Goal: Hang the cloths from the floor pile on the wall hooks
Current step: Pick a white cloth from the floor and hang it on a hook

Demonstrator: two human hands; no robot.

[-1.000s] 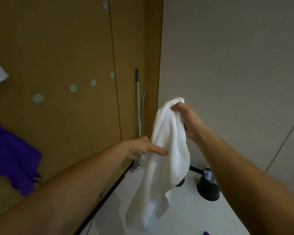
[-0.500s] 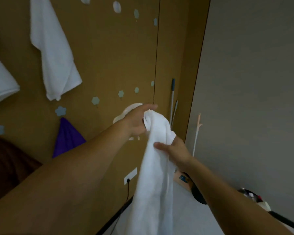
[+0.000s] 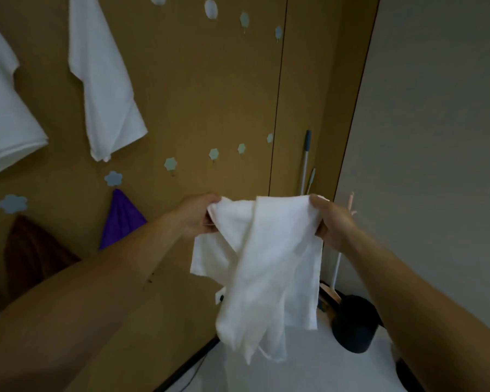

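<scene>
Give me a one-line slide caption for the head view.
The left hand and right hand hold a white cloth spread by its top edge before the brown wall with flower-shaped hooks.

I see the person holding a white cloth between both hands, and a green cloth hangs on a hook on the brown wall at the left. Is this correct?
Not quite. The head view shows a purple cloth, not a green one, hanging under a blue hook on the brown wall. The rest stands: the left hand and the right hand both grip the white cloth.
</scene>
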